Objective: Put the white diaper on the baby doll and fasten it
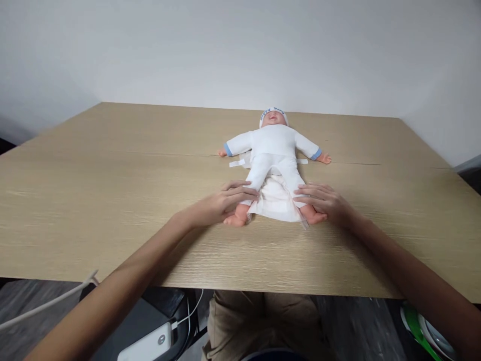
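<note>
A baby doll [276, 140] in a white suit with blue cuffs lies on its back, head away from me, arms spread and legs apart. Beneath its hips and between its legs is an unfolded white diaper [278, 203], its tabs sticking out at both sides of the waist. My left hand [231, 201] has its fingers laid over the doll's lower leg on the left, just above the bare foot. On the other side, my right hand [325, 200] curves round the other lower leg in the same way. Both thumbs are mostly hidden.
The doll lies on a wide wooden table [112, 200] with a pale wall [188, 55] behind it. Below the front edge, at left, are a white power bank [146, 343] with a cable and a dark chair seat. A green and white object [421, 333] is at lower right.
</note>
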{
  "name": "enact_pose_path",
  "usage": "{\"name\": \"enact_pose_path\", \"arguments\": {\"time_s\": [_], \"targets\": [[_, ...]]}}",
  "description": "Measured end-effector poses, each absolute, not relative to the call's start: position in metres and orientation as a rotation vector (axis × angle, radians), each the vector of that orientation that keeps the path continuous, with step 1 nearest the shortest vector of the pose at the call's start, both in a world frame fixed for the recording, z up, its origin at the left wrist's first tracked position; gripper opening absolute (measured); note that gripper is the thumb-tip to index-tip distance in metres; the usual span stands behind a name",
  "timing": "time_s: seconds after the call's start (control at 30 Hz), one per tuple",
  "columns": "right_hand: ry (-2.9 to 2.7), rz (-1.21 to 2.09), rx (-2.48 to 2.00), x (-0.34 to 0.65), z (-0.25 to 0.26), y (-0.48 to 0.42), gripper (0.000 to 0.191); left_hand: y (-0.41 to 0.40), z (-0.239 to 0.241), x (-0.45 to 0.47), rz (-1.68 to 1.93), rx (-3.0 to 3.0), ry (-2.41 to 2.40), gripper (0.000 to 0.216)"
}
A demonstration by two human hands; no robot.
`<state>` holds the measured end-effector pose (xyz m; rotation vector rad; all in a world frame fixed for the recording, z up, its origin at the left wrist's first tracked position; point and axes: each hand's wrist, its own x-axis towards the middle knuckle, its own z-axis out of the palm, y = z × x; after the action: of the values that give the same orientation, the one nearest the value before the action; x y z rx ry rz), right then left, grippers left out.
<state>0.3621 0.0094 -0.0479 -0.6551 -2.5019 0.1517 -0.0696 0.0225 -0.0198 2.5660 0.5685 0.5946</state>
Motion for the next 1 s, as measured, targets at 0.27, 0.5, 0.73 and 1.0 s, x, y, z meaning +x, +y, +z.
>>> {"name": "enact_pose_path", "arguments": {"time_s": [0.27,0.5,0.73,1.0], "targets": [[-2.524,0.366,-0.730,0.373,-0.045,0.016,0.048,0.022,-0.012,-0.073,0.415,2.545,0.601,0.058],[-2.535,0.548,-0.831,0.370,-0.026,0.011,0.042,0.014,-0.001,-0.067,0.400,2.396,0.710,0.050],[-2.537,0.182,-0.945,0.326,-0.016,-0.029,0.058,-0.007,-0.014,-0.040,0.600,2.441,0.912,0.046],[-2.474,-0.173,-1.106,0.305,-0.025,-0.028,0.025,-0.001,-0.008,-0.028,0.621,2.495,1.072,0.014]]}}
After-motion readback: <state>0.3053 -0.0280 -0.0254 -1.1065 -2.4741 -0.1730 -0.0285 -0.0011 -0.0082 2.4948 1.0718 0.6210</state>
